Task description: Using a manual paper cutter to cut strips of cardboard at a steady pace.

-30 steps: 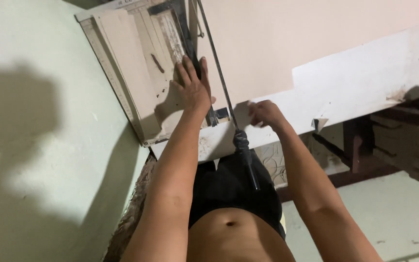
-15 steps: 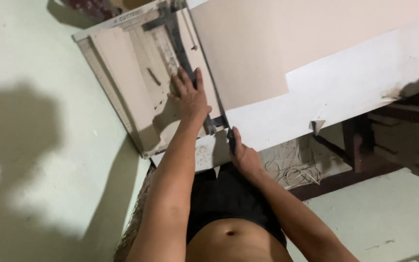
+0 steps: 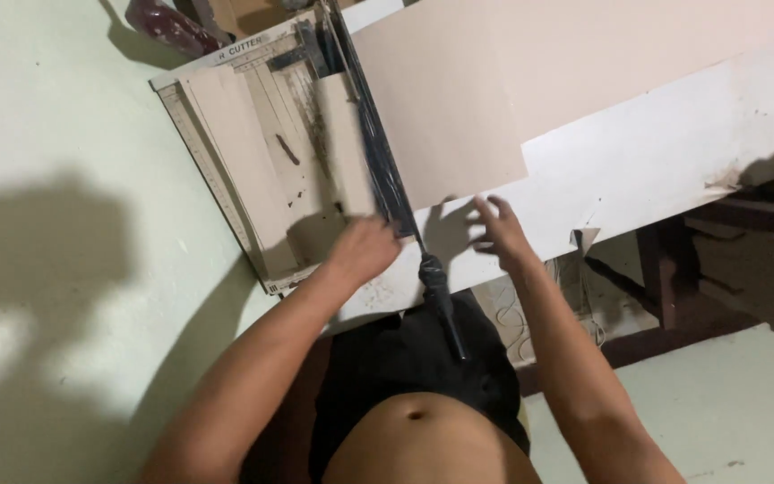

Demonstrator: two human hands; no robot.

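A guillotine paper cutter [image 3: 226, 170] lies in front of me, its black blade arm [image 3: 378, 152] down and the handle [image 3: 441, 300] sticking out toward my body. A narrow beige card strip [image 3: 344, 134] lies on the base beside the blade. My left hand [image 3: 365, 253] is at the strip's near end, fingers curled on it. A large beige card sheet [image 3: 459, 99] lies to the right of the blade. Just below that sheet's near edge, my right hand [image 3: 496, 231] hovers with fingers spread, holding nothing.
A white board [image 3: 656, 152] with a torn edge lies under the beige sheet. Dark wooden furniture [image 3: 674, 287] stands lower right. A dark reddish object [image 3: 167, 22] sits past the cutter's far corner. Pale green floor [image 3: 55, 134] spreads on the left.
My right hand has let go of the blade handle and moved up to the beige sheet's edge. My left hand has slid from flat on the base back to the strip's near end.
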